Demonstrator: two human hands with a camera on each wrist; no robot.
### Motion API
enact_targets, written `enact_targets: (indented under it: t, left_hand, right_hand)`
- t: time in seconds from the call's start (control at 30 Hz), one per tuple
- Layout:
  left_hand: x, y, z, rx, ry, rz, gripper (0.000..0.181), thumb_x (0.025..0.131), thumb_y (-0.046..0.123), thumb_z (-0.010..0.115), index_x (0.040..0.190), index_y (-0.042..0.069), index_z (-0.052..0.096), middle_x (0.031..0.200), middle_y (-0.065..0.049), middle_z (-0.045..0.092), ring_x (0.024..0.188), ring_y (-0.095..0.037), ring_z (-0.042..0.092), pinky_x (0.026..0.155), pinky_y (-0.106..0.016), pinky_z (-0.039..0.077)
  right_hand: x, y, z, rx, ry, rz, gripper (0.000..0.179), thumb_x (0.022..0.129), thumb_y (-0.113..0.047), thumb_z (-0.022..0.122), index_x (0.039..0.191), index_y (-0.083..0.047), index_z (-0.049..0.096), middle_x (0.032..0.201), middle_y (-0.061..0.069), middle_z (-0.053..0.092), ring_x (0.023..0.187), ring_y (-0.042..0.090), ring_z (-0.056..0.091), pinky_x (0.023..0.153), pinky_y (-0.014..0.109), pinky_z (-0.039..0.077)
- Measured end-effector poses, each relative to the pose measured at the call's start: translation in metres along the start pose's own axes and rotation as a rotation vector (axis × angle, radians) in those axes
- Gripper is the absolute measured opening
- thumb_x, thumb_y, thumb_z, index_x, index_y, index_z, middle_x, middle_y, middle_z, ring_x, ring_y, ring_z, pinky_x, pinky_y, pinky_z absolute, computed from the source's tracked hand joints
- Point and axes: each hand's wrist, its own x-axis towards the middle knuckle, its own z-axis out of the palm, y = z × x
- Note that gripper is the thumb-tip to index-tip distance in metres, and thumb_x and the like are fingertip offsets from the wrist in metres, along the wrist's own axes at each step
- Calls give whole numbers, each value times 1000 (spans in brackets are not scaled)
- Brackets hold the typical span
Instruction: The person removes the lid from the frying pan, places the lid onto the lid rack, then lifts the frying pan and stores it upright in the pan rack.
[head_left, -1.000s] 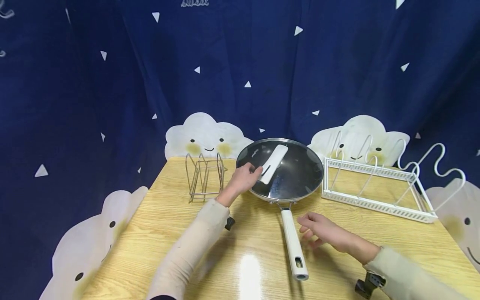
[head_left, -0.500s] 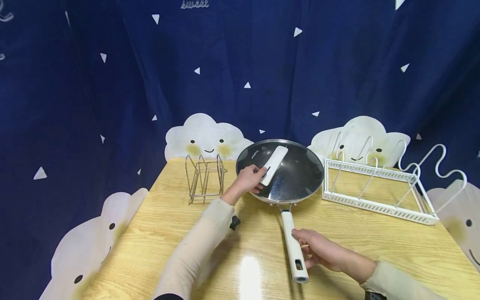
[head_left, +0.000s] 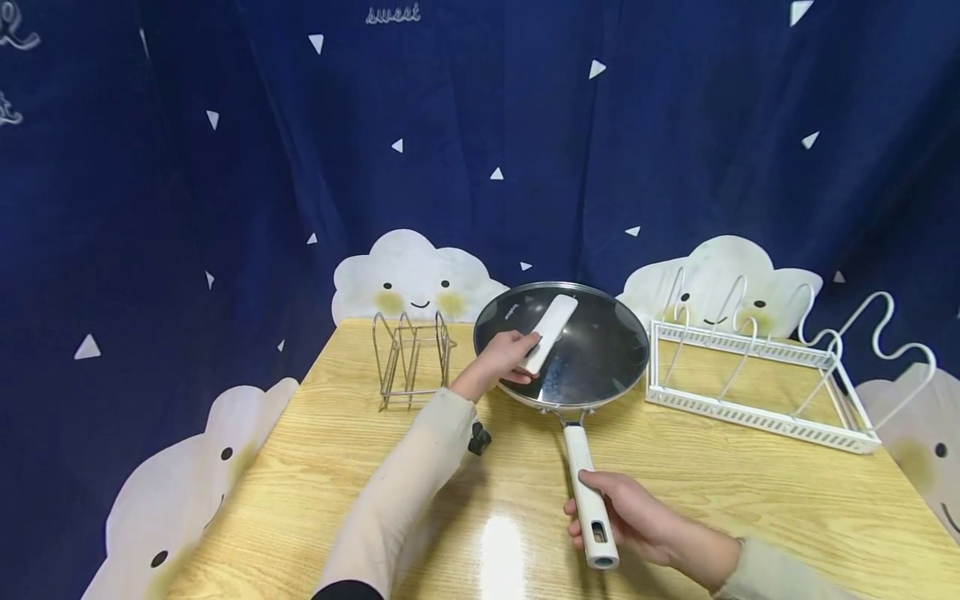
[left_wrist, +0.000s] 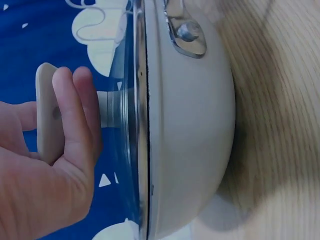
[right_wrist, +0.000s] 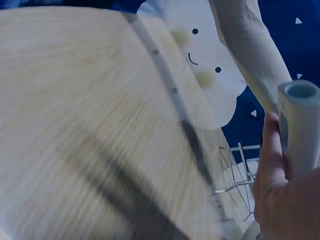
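Note:
A white wok [left_wrist: 195, 125] stands on the wooden table with a dark-looking glass lid [head_left: 607, 350] seated on its rim. Across the lid's middle runs a long white lid handle [head_left: 557, 321]. My left hand [head_left: 501, 360] grips the near end of that bar; in the left wrist view its fingers reach under the bar, between it and the glass. My right hand [head_left: 637, 512] grips the wok's white handle [head_left: 577, 450], thumb on top and fingertips showing on the far side. In the right wrist view the hollow handle end sticks out beyond this hand.
Left of the wok stands a small metal wire rack [head_left: 411, 387]. A white rack [head_left: 757, 421] with wavy wire dividers stands on the right, close to the wok's rim. Behind the table [head_left: 300, 500] hangs a blue curtain [head_left: 450, 108], with white cloud shapes along the edges.
My right hand has moved in from beside the wok's handle and now holds it. The left hand has shifted slightly right and taken a deeper grip on the lid handle.

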Motion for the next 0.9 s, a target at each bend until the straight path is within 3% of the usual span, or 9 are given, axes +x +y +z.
enact_targets:
  t: [0.13, 0.27, 0.47, 0.7, 0.9]
  left_hand:
    - [8, -3, 2, -59, -19, -44, 38, 97, 34, 51, 109, -3, 53, 77, -14, 62, 62, -20, 65, 52, -24, 54]
    - [14, -2, 4, -93, -37, -77, 41, 98, 32, 50, 114, -5, 52, 79, -13, 65, 62, -17, 65, 53, -24, 53]
    - [18, -1, 7, -151, -75, -137, 37, 97, 33, 51, 105, -3, 57, 74, -10, 66, 56, -13, 64, 51, -23, 51]
    - [20, 0, 8, -165, -58, -140, 36, 94, 29, 59, 105, -5, 51, 69, -9, 66, 52, -11, 63, 51, -21, 52]
    - [20, -1, 7, -163, -73, -137, 36, 95, 28, 58, 109, -4, 49, 70, -9, 66, 54, -11, 63, 51, -21, 52]
  right_hand:
    - [3, 2, 3, 2, 38, -17, 64, 103, -30, 32, 134, 11, -7, 91, 8, 58, 71, 16, 65, 69, 33, 56]
    - [8, 6, 5, -35, 81, -27, 62, 102, -34, 34, 130, 10, 1, 83, 5, 56, 63, 13, 63, 61, 29, 55]
    - [11, 10, 8, -88, 142, -24, 60, 101, -39, 38, 127, 8, 10, 78, 2, 54, 57, 10, 62, 54, 26, 54]
    - [12, 11, 10, -91, 157, -25, 55, 101, -39, 38, 123, 5, 14, 77, 2, 53, 55, 10, 61, 53, 26, 53]
    - [11, 9, 10, -89, 153, -22, 60, 100, -39, 39, 128, 7, 11, 78, 3, 54, 55, 10, 61, 53, 26, 54]
